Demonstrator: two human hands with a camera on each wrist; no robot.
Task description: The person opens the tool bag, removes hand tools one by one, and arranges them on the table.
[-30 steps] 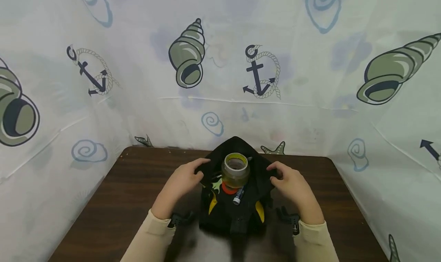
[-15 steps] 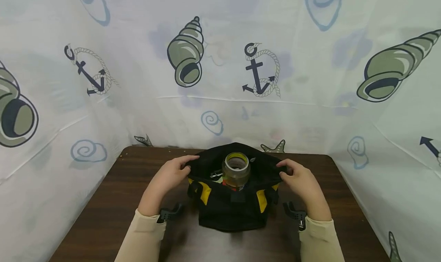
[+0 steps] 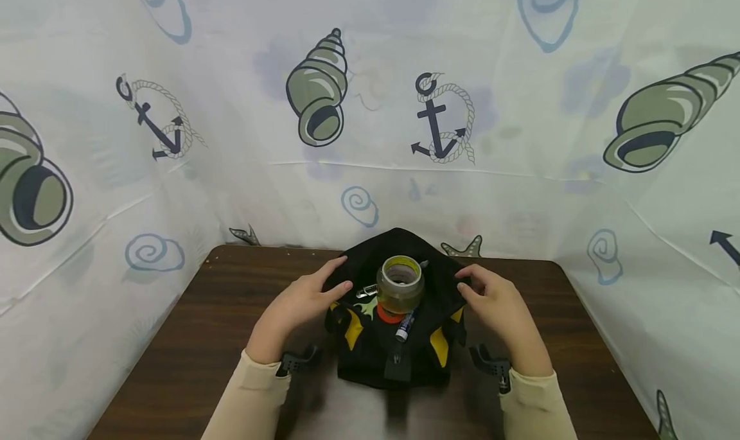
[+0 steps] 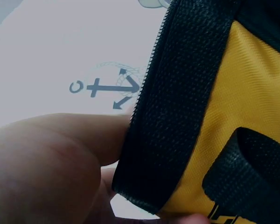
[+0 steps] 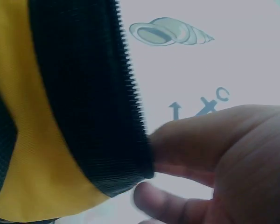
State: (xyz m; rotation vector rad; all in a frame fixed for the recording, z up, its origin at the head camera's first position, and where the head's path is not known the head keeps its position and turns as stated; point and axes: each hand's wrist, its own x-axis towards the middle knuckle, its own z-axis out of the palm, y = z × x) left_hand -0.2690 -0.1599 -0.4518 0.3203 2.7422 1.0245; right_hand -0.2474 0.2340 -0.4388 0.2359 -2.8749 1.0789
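A black tool bag (image 3: pixel 370 363) with yellow side panels and a zippered mouth stands unzipped on the table. My left hand (image 3: pixel 300 302) grips the left corner of its mouth, with one digit behind the zipper edge in the left wrist view. At the opposite corner, my right hand (image 3: pixel 497 302) holds the rim between thumb and finger; its lower digit shows slightly apart from the fabric in the right wrist view. Inside are a wide clear tape roll (image 3: pixel 400 292), an orange-red round thing (image 3: pixel 388 315), a dark tube with a whitish end (image 3: pixel 405 327) and a pale green piece (image 3: pixel 367 306).
A shiny metal piece (image 3: pixel 367 291) lies beside the tape roll in the bag. The brown wooden table (image 3: pixel 191 356) has rounded back corners and meets white cloth (image 3: pixel 399 196) printed with shells and anchors at the back and sides.
The bag's mouth spread wide as both hands moved outward, then narrowed as they came back in. Its front edge has dropped again, showing more of the tube and orange-red thing.
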